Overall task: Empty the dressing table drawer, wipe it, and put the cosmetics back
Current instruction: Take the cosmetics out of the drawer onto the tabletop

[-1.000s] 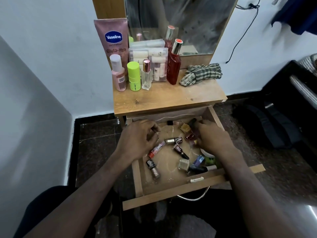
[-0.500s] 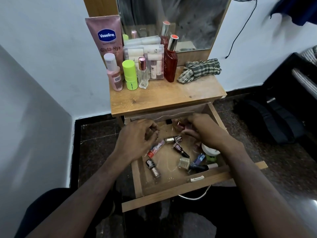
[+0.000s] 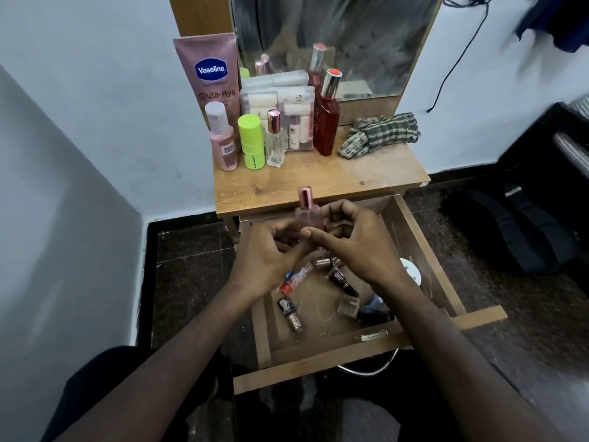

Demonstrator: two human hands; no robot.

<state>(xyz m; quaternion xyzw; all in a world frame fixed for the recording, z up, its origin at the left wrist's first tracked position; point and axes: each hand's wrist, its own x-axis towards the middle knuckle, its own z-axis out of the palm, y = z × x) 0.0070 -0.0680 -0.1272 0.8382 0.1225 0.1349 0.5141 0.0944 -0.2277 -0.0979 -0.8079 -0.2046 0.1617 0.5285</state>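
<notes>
Head view: both hands meeting over the open drawer (image 3: 424, 247), left hand (image 3: 269, 253) and right hand (image 3: 357, 247) curling round a small pink-capped bottle (image 3: 306, 209), blurred, lifting just in front of the bench (image 3: 318, 180). Possibly gripping other small items too; cannot tell. Risking a drop back among the nail polish bottles (image 3: 290, 314) if the shared hold slips. Lying loose in the drawer: several polish bottles, a slim red-capped tube (image 3: 294, 279), a white round lid (image 3: 411, 271). Waiting on the bench: a checked cloth (image 3: 381, 135).
</notes>
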